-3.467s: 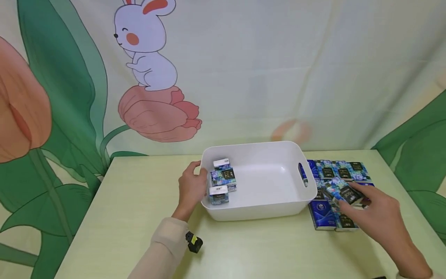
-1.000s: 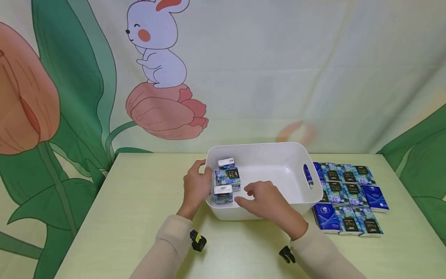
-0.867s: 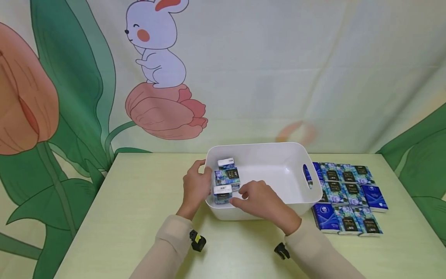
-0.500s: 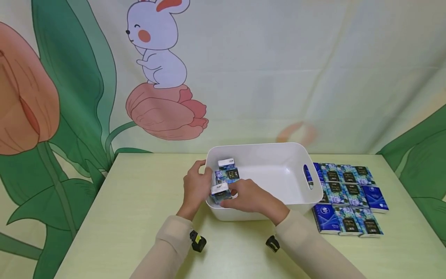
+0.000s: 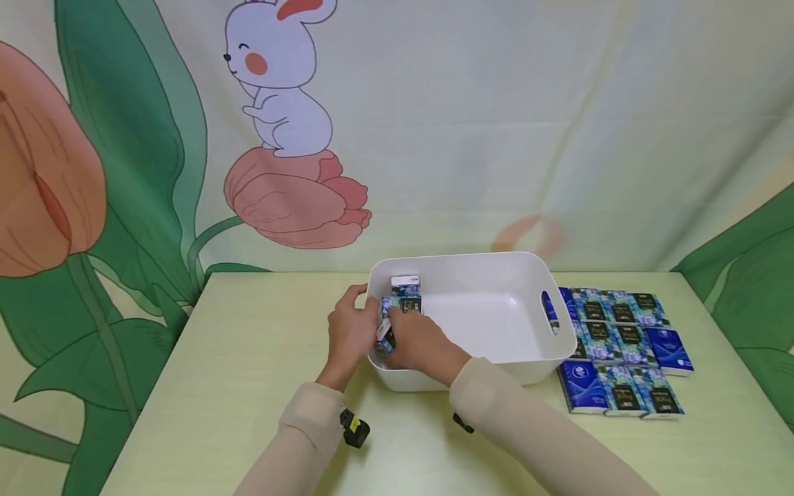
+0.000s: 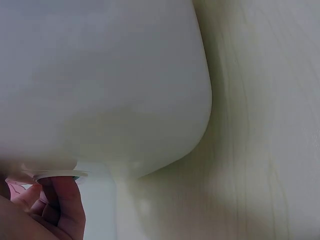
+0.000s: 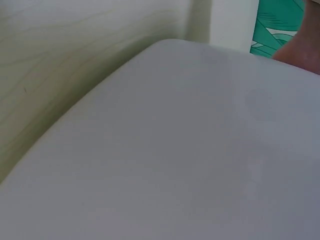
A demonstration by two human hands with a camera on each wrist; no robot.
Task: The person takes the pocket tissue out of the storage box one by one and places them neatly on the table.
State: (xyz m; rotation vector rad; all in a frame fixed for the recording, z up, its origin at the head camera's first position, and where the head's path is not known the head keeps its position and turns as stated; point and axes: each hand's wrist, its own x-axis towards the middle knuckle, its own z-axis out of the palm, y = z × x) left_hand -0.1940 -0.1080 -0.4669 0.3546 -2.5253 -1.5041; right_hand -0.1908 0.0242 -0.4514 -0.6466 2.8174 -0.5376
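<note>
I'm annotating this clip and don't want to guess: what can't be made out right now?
- Head view: much of the held tissue pack, covered by the right hand.
- Head view: part of the back-left blue pack, behind the white bin.
- Left wrist view: part of the left hand, cut off by the frame edge.
- Right wrist view: the bin's contents, blocked by its wall.

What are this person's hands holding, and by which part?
The left hand grips the white bin by its left end. The right hand holds a small patterned packet inside it; the exact spot gripped is hidden.
</note>
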